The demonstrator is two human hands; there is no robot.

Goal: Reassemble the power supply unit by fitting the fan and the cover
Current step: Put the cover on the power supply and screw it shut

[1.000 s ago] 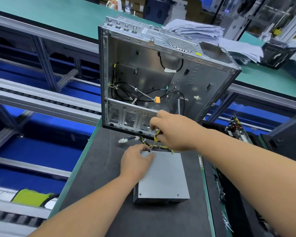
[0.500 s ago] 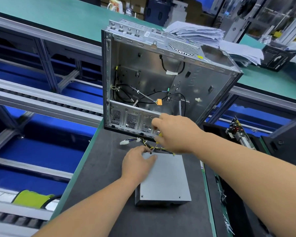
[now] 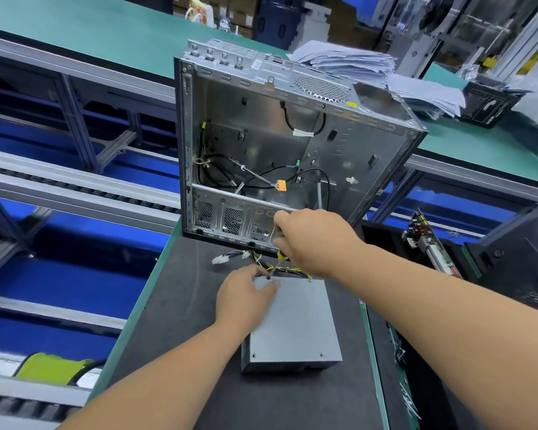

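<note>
The power supply unit is lying flat at the lower centre of the frame on the dark bench, with its grey cover sitting on top. The left hand is resting on the cover's upper left corner, fingers relaxed and pressing down. Just above it, the right hand is curling tightly around a yellow-handled screwdriver, whose tip is touching a screw at that same corner. Yellow and black cables are trailing from the unit's far edge toward the open computer case standing upright at centre frame.
</note>
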